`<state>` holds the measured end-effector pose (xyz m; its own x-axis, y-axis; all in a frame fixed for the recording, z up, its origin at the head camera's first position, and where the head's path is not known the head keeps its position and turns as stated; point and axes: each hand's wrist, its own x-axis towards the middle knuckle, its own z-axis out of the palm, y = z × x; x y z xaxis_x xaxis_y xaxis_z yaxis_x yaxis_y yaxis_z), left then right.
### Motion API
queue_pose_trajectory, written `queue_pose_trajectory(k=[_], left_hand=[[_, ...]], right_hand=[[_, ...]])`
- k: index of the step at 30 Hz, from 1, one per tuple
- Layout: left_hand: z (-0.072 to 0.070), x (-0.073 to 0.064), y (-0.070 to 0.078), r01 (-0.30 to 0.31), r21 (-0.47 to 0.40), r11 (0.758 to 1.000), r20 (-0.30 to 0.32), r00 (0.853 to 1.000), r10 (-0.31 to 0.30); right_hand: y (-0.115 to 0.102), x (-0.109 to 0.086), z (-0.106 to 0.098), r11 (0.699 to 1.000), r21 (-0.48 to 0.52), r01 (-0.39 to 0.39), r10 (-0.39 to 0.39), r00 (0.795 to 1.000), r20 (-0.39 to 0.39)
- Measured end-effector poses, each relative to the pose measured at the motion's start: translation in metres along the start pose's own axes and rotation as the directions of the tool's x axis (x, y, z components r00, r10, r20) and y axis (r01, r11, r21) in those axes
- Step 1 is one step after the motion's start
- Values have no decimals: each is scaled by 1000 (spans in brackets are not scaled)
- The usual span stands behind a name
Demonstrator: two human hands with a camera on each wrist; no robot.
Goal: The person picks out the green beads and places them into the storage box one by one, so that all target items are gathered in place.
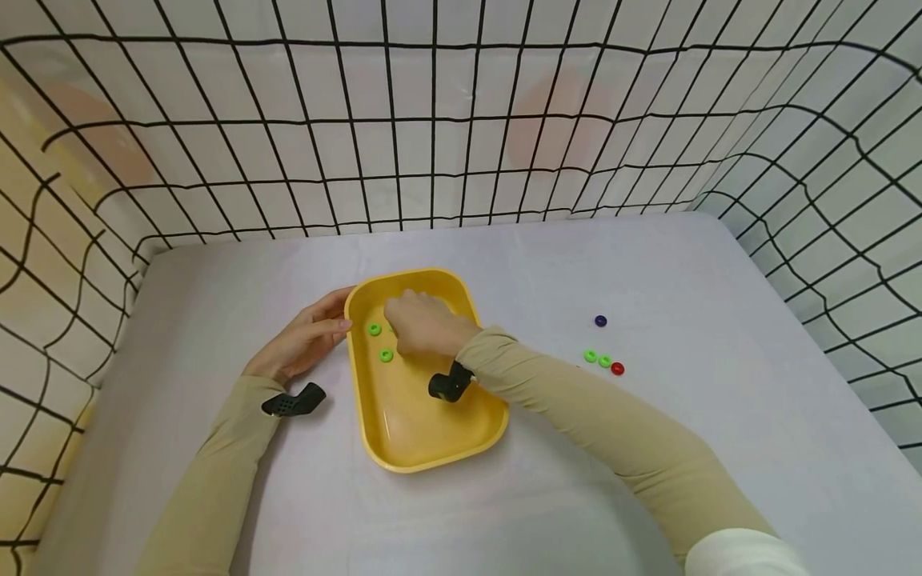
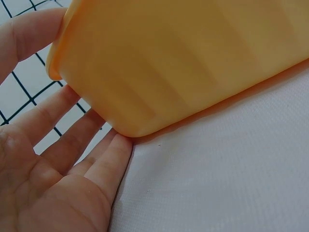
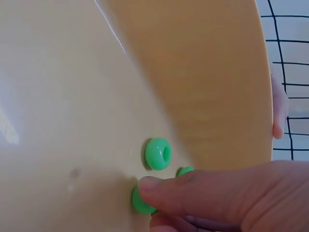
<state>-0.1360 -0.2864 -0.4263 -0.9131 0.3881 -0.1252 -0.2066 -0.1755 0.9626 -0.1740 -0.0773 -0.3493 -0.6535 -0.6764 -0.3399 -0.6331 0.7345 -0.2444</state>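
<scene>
A yellow tray [image 1: 418,432] lies on the white table with several green ring-shaped beads inside. My left hand [image 1: 306,340] touches the tray's left side from outside. In the left wrist view, the fingers [image 2: 113,162] extend against its outer wall, and one digit meets the rim. Over the tray's far part, my right hand [image 1: 428,324] reaches down with curled fingers. The right wrist view has its thumb and fingers pinching a green bead [image 3: 142,200], partly covered by the thumb. A second green bead [image 3: 158,153] sits beside it, and a third [image 3: 185,171] peeks out behind the thumb.
On the table [image 1: 547,480], right of the tray, lie a dark blue bead [image 1: 601,321], two green beads [image 1: 591,356] and a red bead [image 1: 617,369]. Black wire mesh [image 1: 432,120] stands along the back and both sides.
</scene>
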Motion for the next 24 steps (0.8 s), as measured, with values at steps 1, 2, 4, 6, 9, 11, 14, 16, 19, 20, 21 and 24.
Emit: queue_pose_trajectory(k=[1,2,4,6,9,11,14,16,19,20,21,24], left_hand=[[0,0,0,5,0,1000,-5,1000,-5],[0,0,0,9,2,1000,-7,1000,-9],[1,1,-1,12,5,1000,-8,1000,-12],[0,1,-1,9,3,1000,-5,1000,-9],[0,1,-2,4,-6,1000,2,1000,-4],[1,1,-2,0,-12,1000,7,1000,0],[1,1,-2,-2,-17,1000,11,1000,2],[1,1,-3,-3,-17,1000,12,1000,3],[1,1,-2,-3,-4,1000,6,1000,3],[2,1,-2,-1,2,1000,3,1000,1],[2,0,-1,1,7,1000,0,1000,-1],[2,-1,1,6,19,1000,-7,1000,-6]], right_hand=[[0,0,0,1000,-1,0,0,1000,-2],[0,0,0,1000,0,0,0,1000,-3],[0,-1,0,1000,-2,1,-1,1000,-5],[0,-1,1,1000,-3,0,0,1000,-7],[1,-2,1,1000,-2,1,-1,1000,-9],[1,-2,1,1000,0,0,0,1000,-11],[1,-3,0,1000,0,-4,4,1000,-7],[0,-3,-1,1000,-1,-1,1,1000,-7],[0,-4,-6,1000,-13,8,-8,1000,-26],[0,-5,-11,1000,-15,16,-17,999,-40],[0,-7,-15,1000,-16,25,-26,998,-55],[3,-20,-35,1000,8,30,-29,992,-125]])
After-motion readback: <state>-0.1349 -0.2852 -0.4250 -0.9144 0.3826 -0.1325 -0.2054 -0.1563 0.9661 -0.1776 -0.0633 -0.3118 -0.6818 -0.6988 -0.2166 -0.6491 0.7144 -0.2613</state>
